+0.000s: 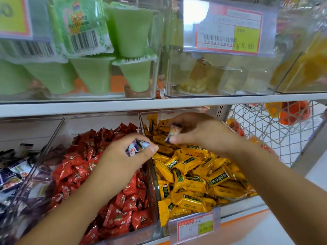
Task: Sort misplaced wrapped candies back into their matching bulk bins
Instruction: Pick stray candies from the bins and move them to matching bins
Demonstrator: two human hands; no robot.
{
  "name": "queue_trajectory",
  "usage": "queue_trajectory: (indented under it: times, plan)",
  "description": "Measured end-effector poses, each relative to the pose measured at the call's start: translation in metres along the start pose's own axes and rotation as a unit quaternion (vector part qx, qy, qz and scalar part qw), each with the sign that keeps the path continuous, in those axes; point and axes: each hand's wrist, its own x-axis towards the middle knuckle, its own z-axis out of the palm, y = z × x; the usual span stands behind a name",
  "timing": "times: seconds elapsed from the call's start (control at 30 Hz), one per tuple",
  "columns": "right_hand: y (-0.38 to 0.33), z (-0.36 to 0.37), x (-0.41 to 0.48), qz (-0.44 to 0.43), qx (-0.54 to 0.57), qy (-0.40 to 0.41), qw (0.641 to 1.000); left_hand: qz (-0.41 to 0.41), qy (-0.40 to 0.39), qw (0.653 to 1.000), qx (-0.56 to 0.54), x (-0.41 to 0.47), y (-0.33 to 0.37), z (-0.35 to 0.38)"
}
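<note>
My left hand (123,156) grips a small bunch of purple-and-white wrapped candies (137,147) over the divider between the red and yellow bins. My right hand (200,133) pinches one purple-wrapped candy (172,132) between thumb and fingers above the back of the yellow candy bin (194,175). The red candy bin (109,191) sits to its left, heaped with red wrappers. At the far left, a bin of dark purple and white candies (12,175) shows through clear walls.
The shelf above holds clear bins of green jelly cups (92,71) and pale cups (203,76), with a price tag (228,27) hanging in front. A wire basket (269,131) stands to the right of the yellow bin. A price label (194,227) fronts the yellow bin.
</note>
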Motion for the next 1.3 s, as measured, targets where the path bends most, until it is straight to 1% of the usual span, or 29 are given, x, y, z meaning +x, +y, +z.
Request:
queue_trajectory:
  times: [0.1,0.13,0.2,0.23,0.27,0.3,0.33,0.37,0.4,0.43,0.57,0.63,0.7,0.77,0.87,0.93,1.07,1.13,1.2,1.3]
  plan:
    - [-0.004,0.032,-0.011,-0.040,0.141,-0.021,0.989,-0.026,0.016,0.998,-0.053,0.001,0.008,0.009]
    - [-0.005,0.038,-0.013,-0.043,0.162,-0.023,0.986,-0.030,0.018,0.998,-0.058,0.000,0.009,0.011]
    - [-0.004,0.036,-0.014,-0.035,0.155,-0.024,0.987,-0.035,0.035,0.997,-0.056,0.001,0.010,0.013]
    - [0.000,0.028,-0.010,-0.032,0.122,-0.016,0.992,-0.032,0.045,0.997,-0.045,0.002,0.009,0.013]
    - [0.005,0.016,-0.004,-0.030,0.045,0.005,0.998,-0.025,0.051,0.998,-0.031,0.002,0.008,0.012]
    - [0.010,0.001,0.006,-0.022,-0.065,0.039,0.997,-0.018,0.052,0.998,-0.016,0.003,0.006,0.010]
    - [0.016,-0.015,0.018,-0.001,-0.166,0.066,0.984,-0.012,0.048,0.999,-0.005,0.002,0.004,0.009]
    - [0.021,-0.030,0.030,0.028,-0.237,0.070,0.969,-0.006,0.044,0.999,0.001,0.002,0.003,0.008]
    - [0.029,-0.041,0.042,0.055,-0.274,0.052,0.959,-0.001,0.041,0.999,0.002,0.001,0.002,0.007]
    - [0.039,-0.048,0.054,0.067,-0.293,0.022,0.954,0.002,0.040,0.999,0.003,0.001,0.001,0.006]
    - [0.061,-0.047,0.083,0.038,-0.369,-0.080,0.925,0.022,0.019,0.999,0.033,-0.001,-0.004,0.005]
    - [0.058,-0.043,0.088,0.047,-0.383,-0.109,0.916,0.027,0.014,0.999,0.037,-0.001,-0.006,0.005]
    - [0.053,-0.039,0.091,0.078,-0.402,-0.138,0.902,0.029,0.013,0.999,0.040,0.001,-0.007,0.005]
    - [0.056,-0.032,0.092,0.079,-0.412,-0.124,0.899,0.030,0.010,0.999,0.042,0.001,-0.007,0.005]
    - [0.070,-0.022,0.088,0.052,-0.372,-0.033,0.926,0.033,0.006,0.999,0.041,0.000,-0.006,0.005]
    - [0.076,-0.019,0.085,0.053,-0.335,0.003,0.941,0.032,0.005,0.999,0.039,0.000,-0.006,0.005]
    - [0.065,-0.029,0.072,0.051,-0.226,0.039,0.972,0.027,0.006,0.999,0.037,0.001,-0.008,0.004]
    - [0.060,-0.035,0.060,0.057,-0.131,0.044,0.989,0.020,0.009,0.999,0.029,0.001,-0.008,0.004]
    - [0.056,-0.037,0.049,0.068,-0.038,0.046,0.996,0.013,0.014,1.000,0.020,0.002,-0.007,0.006]
    - [0.053,-0.035,0.037,0.053,0.035,0.059,0.996,0.005,0.021,1.000,0.007,0.003,-0.005,0.008]
